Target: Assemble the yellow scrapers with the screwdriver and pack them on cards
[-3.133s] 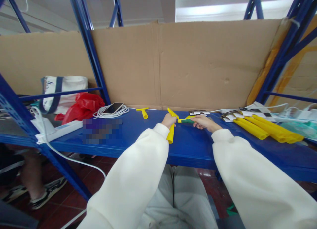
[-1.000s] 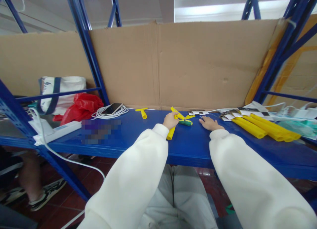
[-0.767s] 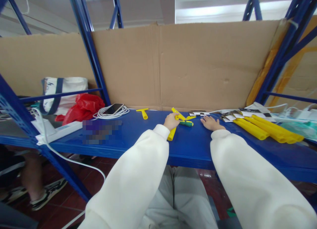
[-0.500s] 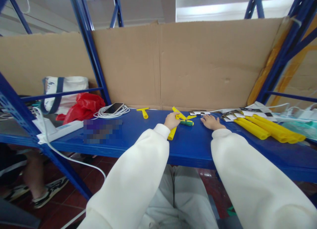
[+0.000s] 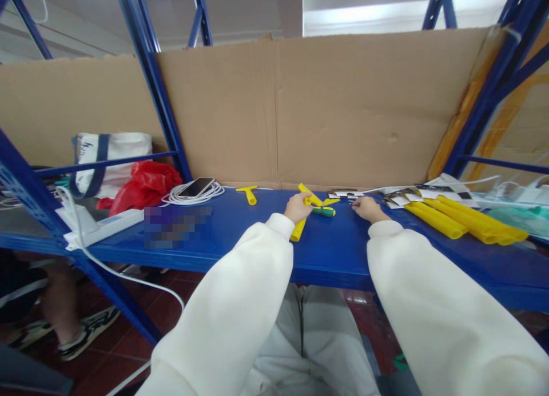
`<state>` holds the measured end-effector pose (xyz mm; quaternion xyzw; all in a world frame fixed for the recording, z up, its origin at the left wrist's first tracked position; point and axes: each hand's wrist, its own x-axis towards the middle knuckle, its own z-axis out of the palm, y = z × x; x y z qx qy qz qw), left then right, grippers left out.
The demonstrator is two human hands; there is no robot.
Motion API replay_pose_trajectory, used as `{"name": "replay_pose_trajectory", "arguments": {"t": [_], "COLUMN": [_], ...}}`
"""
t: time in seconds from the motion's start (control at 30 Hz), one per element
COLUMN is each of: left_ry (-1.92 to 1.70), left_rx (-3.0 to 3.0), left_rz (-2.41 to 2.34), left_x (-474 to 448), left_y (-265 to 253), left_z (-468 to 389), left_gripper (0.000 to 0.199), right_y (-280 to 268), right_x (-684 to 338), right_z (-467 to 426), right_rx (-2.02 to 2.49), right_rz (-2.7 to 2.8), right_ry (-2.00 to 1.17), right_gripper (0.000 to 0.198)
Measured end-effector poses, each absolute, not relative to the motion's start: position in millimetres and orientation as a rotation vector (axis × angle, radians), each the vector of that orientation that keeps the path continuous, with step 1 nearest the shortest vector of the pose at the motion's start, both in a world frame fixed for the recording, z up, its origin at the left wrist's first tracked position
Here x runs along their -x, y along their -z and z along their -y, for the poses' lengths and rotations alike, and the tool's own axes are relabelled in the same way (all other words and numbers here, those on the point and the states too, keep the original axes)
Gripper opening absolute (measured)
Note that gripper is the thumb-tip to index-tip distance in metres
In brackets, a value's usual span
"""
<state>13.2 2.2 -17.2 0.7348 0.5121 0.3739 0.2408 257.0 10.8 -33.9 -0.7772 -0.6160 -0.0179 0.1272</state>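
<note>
My left hand (image 5: 297, 207) is closed around a yellow T-shaped plastic tool (image 5: 298, 230), its handle pointing toward me and its crosspiece showing beyond the fingers. Just right of it lies a green-and-yellow handle (image 5: 323, 211), perhaps a screwdriver's, with a small flat yellow piece (image 5: 330, 202) beside it. My right hand (image 5: 367, 208) rests low on the blue shelf, fingertips pinched together by some tiny light bits (image 5: 351, 200). Whatever those fingertips hold is too small to make out. Another yellow T-shaped tool (image 5: 247, 195) lies farther left.
Several yellow tubular handles (image 5: 446, 219) lie at the right beside small black-and-white packets (image 5: 398, 199). On the left are a phone (image 5: 198, 187) on coiled white cable, a power strip (image 5: 114, 224) and a red bag (image 5: 146, 182). Cardboard (image 5: 343, 110) walls the back.
My right hand has gone from fingers spread flat on the shelf to a pinch at nearly the same place. My left hand and the yellow tool stay put.
</note>
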Motion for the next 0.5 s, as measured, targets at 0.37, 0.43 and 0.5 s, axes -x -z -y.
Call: {"name": "replay_pose_trajectory", "arguments": {"t": [0.37,0.43,0.5], "left_ry": [-1.05,-1.054,-1.051], "left_rx": [-2.035,-2.033,-2.02], "left_rz": [-1.378,-1.366,-1.347], "left_x": [-13,-13,-14], "left_y": [14,13,13], "left_z": [1,1,1], "left_gripper": [0.05,0.051,0.051], "right_y": [22,23,23], "right_x": [-245,-245,-244], "right_z": [-5,-5,-4], "right_rx": [2.345,2.291,2.225], "right_rz": [1.59,1.592,1.621], "right_ry": [-0.116,-0.144,-0.169], "right_gripper": [0.019,0.017,0.015]}}
